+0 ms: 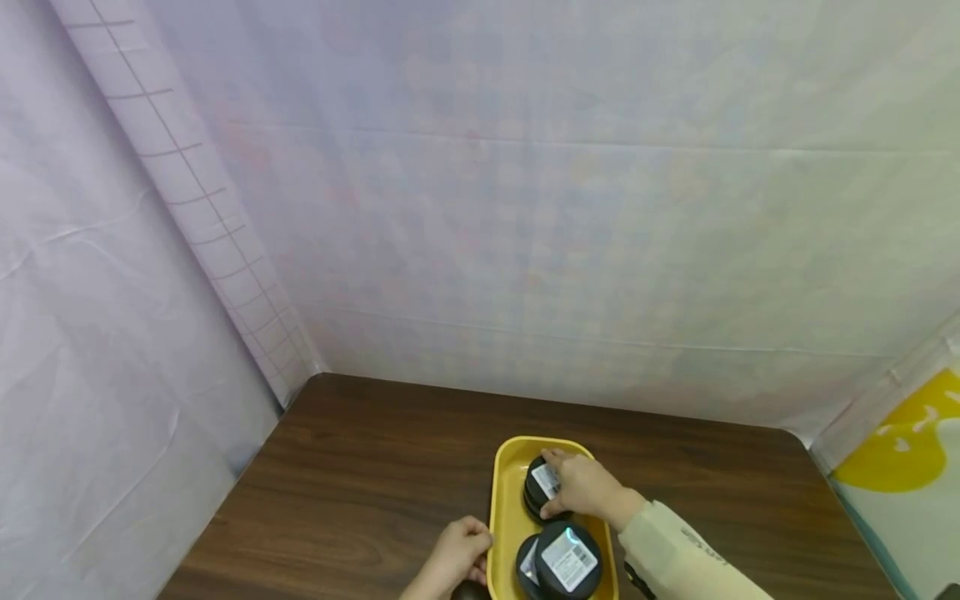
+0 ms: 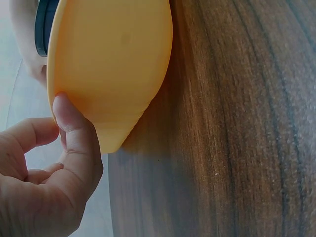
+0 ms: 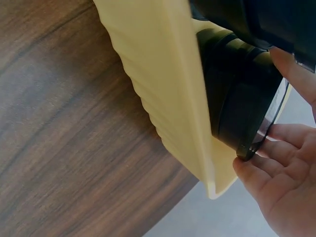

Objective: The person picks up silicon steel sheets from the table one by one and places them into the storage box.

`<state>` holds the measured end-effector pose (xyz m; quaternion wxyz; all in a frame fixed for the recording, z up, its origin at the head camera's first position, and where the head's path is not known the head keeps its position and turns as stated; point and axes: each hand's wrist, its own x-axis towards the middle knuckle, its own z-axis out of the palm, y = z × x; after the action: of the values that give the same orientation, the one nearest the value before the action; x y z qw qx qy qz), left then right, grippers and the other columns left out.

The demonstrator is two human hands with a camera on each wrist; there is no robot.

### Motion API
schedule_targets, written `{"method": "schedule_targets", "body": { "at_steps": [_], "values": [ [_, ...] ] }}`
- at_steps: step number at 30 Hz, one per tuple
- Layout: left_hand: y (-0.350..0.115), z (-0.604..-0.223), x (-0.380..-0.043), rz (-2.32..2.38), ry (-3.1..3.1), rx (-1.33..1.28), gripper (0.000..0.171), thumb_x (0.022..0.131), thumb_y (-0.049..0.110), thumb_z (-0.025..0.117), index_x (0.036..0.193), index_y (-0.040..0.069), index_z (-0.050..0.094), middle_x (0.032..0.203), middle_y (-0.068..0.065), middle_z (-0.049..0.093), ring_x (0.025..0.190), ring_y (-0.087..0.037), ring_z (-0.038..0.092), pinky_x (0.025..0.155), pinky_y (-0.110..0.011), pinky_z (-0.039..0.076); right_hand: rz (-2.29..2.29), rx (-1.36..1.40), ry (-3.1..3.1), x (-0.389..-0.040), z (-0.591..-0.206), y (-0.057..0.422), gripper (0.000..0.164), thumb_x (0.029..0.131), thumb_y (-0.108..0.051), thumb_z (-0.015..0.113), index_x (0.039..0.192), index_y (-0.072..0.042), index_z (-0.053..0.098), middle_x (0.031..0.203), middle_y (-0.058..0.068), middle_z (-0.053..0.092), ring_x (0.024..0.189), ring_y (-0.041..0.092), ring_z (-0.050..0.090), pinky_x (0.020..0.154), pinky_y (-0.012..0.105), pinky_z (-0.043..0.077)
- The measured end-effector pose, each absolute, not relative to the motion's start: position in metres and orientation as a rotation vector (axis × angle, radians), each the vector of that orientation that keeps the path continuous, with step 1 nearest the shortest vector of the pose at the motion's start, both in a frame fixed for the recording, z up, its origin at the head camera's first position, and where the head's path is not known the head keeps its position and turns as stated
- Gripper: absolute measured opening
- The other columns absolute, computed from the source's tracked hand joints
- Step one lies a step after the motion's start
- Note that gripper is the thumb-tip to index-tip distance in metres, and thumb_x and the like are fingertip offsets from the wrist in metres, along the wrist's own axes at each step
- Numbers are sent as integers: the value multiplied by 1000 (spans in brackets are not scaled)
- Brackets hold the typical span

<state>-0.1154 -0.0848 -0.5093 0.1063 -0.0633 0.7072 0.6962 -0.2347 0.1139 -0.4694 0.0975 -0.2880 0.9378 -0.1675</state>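
Note:
A yellow tray holds several black round containers with white printed labels. My left hand pinches the tray's left rim between thumb and finger, which the left wrist view shows close up on the yellow wall. Inside the tray's far half, my right hand grips the top of a black round container, fingers at its far edge and thumb at its near edge. The right wrist view shows those fingertips on the rim of the stacked black container. Part of its label is covered by the hand.
Nearer in the tray, a larger black container with a barcode label leans over another black one. The tray stands on a dark wood table. A pale printed curtain rises behind the table's far edge.

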Motion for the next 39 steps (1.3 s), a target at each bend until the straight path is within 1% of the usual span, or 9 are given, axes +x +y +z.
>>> {"method": "schedule_targets", "body": {
  "at_steps": [9, 14, 23, 28, 31, 35, 39],
  "values": [
    [-83, -509, -115, 2045, 2094, -183, 14, 83, 2, 49, 90, -10, 53, 60, -1, 46, 47, -7, 46, 42, -18, 45, -516, -854, 2805, -231, -473, 117, 93, 59, -38, 86, 132, 5, 48, 130, 24, 51, 119, 38, 49, 97, 49, 42],
    [-83, -508, -115, 2038, 2103, -181, 13, 82, 2, 49, 88, -9, 53, 59, -1, 46, 47, -7, 46, 42, -18, 45, -542, -846, 2802, -230, -476, 119, 92, 62, -40, 84, 134, 3, 46, 133, 23, 49, 122, 37, 47, 98, 49, 41],
    [-82, -507, -114, 2002, 2141, -181, 12, 82, 0, 47, 87, -9, 53, 60, -1, 47, 48, -7, 47, 44, -19, 47, -516, -915, 2895, -226, -481, 126, 95, 68, -48, 78, 140, -1, 39, 142, 18, 41, 127, 35, 41, 91, 49, 46],
    [-81, -506, -114, 2012, 2125, -176, 13, 82, 1, 48, 87, -10, 52, 59, -1, 46, 47, -8, 46, 43, -19, 46, -530, -942, 2957, -222, -480, 137, 92, 72, -52, 73, 141, -2, 38, 145, 15, 37, 132, 33, 36, 101, 48, 38],
    [-82, -506, -113, 2022, 2110, -178, 14, 82, 2, 49, 88, -10, 53, 58, -1, 47, 47, -7, 47, 42, -18, 46, -536, -984, 2994, -219, -478, 145, 91, 74, -52, 71, 141, 0, 38, 146, 16, 35, 134, 33, 33, 106, 47, 32],
    [-83, -506, -113, 2026, 2111, -172, 16, 81, 3, 49, 89, -10, 53, 59, -2, 48, 47, -7, 48, 42, -18, 46, -541, -993, 3041, -215, -477, 158, 92, 75, -52, 70, 140, 3, 36, 147, 18, 32, 135, 34, 30, 109, 47, 26],
    [-83, -506, -114, 2024, 2114, -163, 17, 81, 3, 50, 90, -11, 53, 59, -2, 48, 47, -7, 48, 43, -19, 46, -530, -974, 3083, -211, -475, 170, 93, 74, -54, 70, 139, 5, 38, 146, 19, 32, 136, 35, 28, 109, 48, 25]
  ]
}}
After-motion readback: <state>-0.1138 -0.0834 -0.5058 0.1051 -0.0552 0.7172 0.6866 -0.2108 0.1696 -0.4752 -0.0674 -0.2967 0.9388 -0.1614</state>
